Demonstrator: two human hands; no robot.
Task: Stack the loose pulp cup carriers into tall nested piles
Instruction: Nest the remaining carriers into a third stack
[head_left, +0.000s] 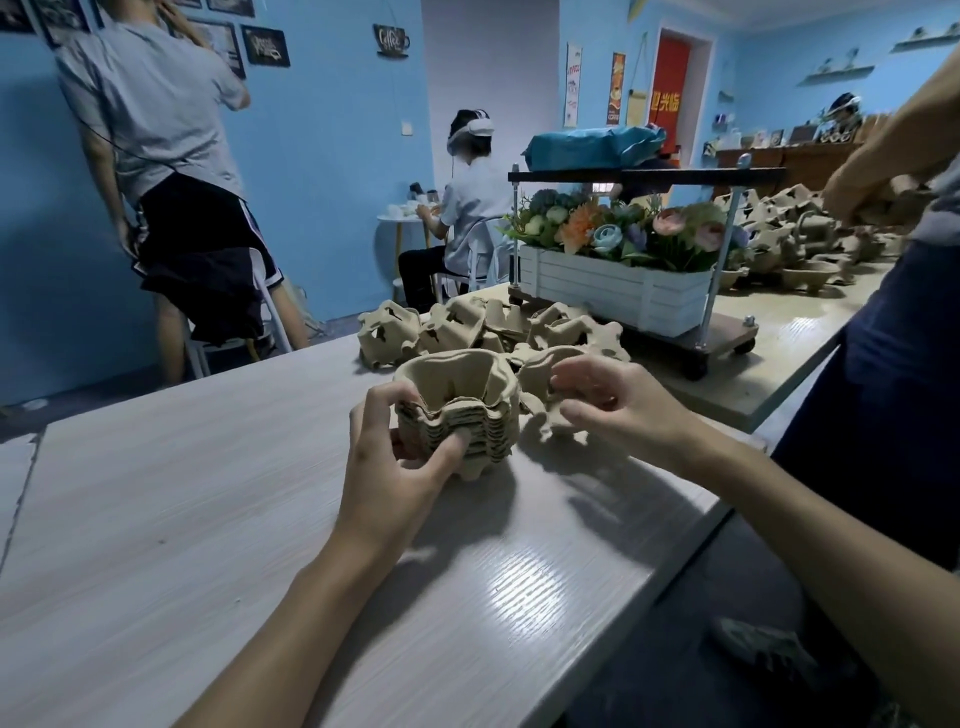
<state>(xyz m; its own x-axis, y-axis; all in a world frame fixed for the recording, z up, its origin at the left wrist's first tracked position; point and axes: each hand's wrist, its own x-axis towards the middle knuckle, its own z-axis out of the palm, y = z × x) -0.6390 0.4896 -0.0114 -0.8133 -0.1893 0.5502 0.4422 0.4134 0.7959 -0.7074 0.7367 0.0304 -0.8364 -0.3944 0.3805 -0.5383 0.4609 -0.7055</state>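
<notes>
Gripping the nested pile (467, 415) on the table (208, 519), the left hand (384, 467) clamps its side; the right hand (618, 405) pinches a loose carrier (535, 374) just beside. Pulp looks light, stiff, crushable: hold by the rims.

Nested pile (457, 415) on table (156, 519); loose carriers (467, 327) behind it.
</notes>
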